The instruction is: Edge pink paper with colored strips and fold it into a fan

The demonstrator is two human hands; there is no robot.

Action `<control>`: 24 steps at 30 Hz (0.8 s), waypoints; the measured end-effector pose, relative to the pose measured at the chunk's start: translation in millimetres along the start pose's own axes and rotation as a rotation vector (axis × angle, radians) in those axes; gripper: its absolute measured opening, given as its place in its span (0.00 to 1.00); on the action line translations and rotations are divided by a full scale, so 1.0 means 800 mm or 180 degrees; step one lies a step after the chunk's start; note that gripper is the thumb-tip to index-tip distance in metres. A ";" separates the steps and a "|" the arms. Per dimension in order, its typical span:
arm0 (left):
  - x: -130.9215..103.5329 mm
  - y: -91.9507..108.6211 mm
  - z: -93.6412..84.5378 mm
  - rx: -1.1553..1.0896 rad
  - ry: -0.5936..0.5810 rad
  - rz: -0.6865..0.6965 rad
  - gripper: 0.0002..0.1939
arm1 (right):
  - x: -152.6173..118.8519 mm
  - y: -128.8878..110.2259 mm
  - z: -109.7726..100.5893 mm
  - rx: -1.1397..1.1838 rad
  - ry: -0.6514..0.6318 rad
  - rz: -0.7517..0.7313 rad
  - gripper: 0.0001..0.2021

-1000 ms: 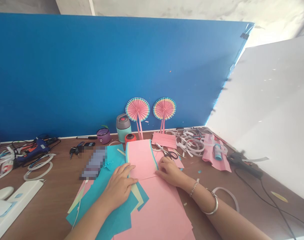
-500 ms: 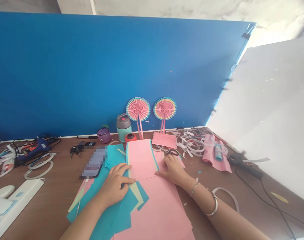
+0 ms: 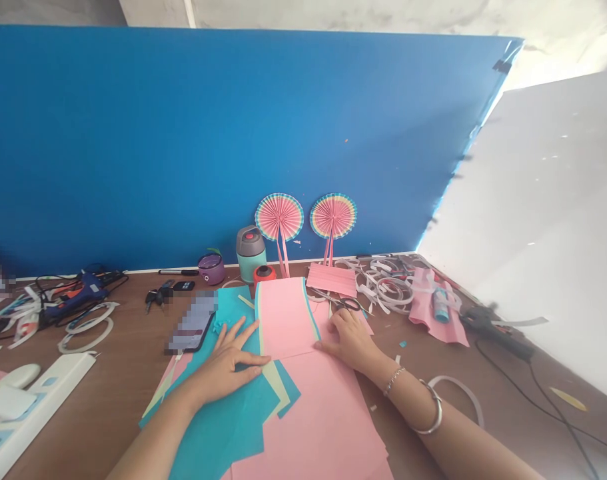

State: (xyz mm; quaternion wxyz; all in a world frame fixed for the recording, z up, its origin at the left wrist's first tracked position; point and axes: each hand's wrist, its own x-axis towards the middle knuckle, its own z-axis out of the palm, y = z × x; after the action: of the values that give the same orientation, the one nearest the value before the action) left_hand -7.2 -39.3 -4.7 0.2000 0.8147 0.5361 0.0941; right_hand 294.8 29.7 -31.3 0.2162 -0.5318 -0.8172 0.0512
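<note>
My left hand [image 3: 230,363] lies with fingers spread over teal paper [image 3: 228,420], its fingertips at the left edge of a pink strip [image 3: 286,317]. Blue and yellow borders line both long sides of this strip. At the strip's right edge rests my right hand [image 3: 348,340], thumb on the edge and fingers curled; whether it grips the paper cannot be made out. Larger pink sheets [image 3: 323,420] lie below the strip. Behind stand two round pleated fans [image 3: 279,217], [image 3: 334,216] against the blue panel.
Scissors [image 3: 348,303] and a pleated pink piece [image 3: 332,280] lie beyond my right hand. A phone [image 3: 193,323], flask [image 3: 251,253] and purple cup [image 3: 211,268] stand left of centre. Glue guns [image 3: 80,293], [image 3: 500,333] and a power strip [image 3: 38,407] flank the papers.
My left hand's fingers have spread wider and shifted slightly left off the strip. The whole view has moved a little; my right hand stays at the strip's right edge.
</note>
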 end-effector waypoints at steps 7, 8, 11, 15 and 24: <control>-0.007 -0.004 -0.003 -0.0064 -0.0152 0.0036 0.17 | -0.001 0.001 0.001 0.0034 0.0116 0.0034 0.21; -0.005 -0.004 -0.002 -0.0094 -0.0109 0.0077 0.17 | -0.001 0.000 -0.002 0.0150 0.0067 0.0006 0.20; 0.001 -0.007 0.003 -0.0170 0.0170 0.0261 0.15 | 0.002 -0.003 -0.013 0.0702 -0.0081 -0.0189 0.13; 0.008 -0.007 0.008 -0.0198 0.0397 0.0209 0.15 | 0.003 -0.014 -0.027 0.1128 -0.0057 -0.0571 0.10; 0.015 0.009 -0.002 -0.0950 0.1288 0.0084 0.15 | -0.003 -0.037 -0.021 0.1252 -0.0294 -0.0885 0.06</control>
State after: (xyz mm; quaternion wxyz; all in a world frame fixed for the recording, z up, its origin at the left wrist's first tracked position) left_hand 3.5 -30.7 -0.9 0.2054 0.7476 0.5347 0.3360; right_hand 277.6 12.3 -8.0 0.2830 -0.3591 -0.8658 0.2033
